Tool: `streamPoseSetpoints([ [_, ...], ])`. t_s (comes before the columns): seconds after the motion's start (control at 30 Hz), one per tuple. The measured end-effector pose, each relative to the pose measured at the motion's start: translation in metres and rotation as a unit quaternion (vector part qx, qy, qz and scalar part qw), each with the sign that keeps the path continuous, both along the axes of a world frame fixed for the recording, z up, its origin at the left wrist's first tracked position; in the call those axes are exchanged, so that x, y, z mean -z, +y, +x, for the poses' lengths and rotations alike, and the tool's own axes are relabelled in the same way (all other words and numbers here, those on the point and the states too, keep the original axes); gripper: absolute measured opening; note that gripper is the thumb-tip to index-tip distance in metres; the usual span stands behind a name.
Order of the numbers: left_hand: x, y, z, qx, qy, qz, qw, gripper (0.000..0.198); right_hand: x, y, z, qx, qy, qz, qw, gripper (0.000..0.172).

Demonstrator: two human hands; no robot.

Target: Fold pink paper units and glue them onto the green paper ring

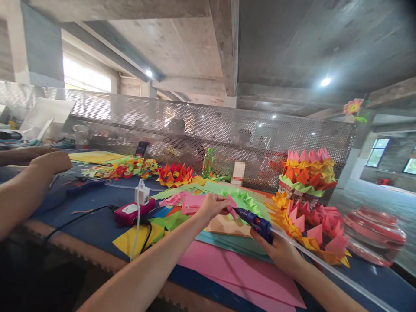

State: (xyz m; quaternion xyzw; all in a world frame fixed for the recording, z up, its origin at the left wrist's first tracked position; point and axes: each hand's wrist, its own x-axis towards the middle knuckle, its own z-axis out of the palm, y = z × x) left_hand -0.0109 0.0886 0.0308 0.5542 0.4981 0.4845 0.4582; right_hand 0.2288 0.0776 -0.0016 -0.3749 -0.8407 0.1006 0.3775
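Over the stacked paper in the middle of the table, my left hand (pixel 212 206) pinches a small folded pink paper piece (pixel 232 205). My right hand (pixel 281 249) is wrapped round a dark blue glue gun (pixel 255 221), from whose back a long clear glue stick runs toward the lower right. The gun's nozzle points left and lies close to the pink piece; whether they touch I cannot tell. Just behind both hands is a light green folded-paper ring (pixel 242 201). Pink paper sheets (pixel 240 271) lie under and in front of my hands.
A power strip (pixel 131 212) with a white charger and cables sits left of my hands. Folded-paper garlands (pixel 302 216), a tiered paper flower (pixel 307 171) and a clear jar (pixel 373 236) stand right. A co-worker's hands (pixel 48 167) reach in left. A perforated screen (pixel 211 125) closes the back.
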Motion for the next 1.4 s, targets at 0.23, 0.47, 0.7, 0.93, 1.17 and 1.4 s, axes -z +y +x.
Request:
streamPoseSetpoints([
  [0.23,0.0014,0.0012,0.0004,0.011,0.003,0.01,1.0,0.028,-0.004,-0.0039,-0.0006,0.0,-0.005,0.006,1.0,0.038],
  [0.47,0.0004,-0.0024,0.0007,0.012,0.004,0.018,1.0,0.027,-0.0017,-0.0024,-0.0013,0.005,-0.007,0.023,1.0,0.042],
  [0.7,-0.0006,-0.0002,0.0015,0.002,0.009,0.006,1.0,0.027,0.0005,0.0009,0.0005,0.011,-0.009,0.033,0.999,0.041],
  [0.93,-0.0014,-0.001,0.0014,0.001,0.002,0.005,1.0,0.028,0.001,0.001,-0.0002,0.002,-0.013,0.038,0.999,0.035],
  [1.17,-0.0024,-0.0002,0.0,-0.006,-0.006,0.002,1.0,0.029,-0.0009,0.001,0.0005,0.0,-0.016,0.041,0.999,0.031],
  [1.4,-0.0039,-0.0003,-0.0013,-0.01,-0.018,0.001,1.0,0.029,-0.0009,-0.0009,0.0004,0.001,-0.017,0.042,0.999,0.032],
])
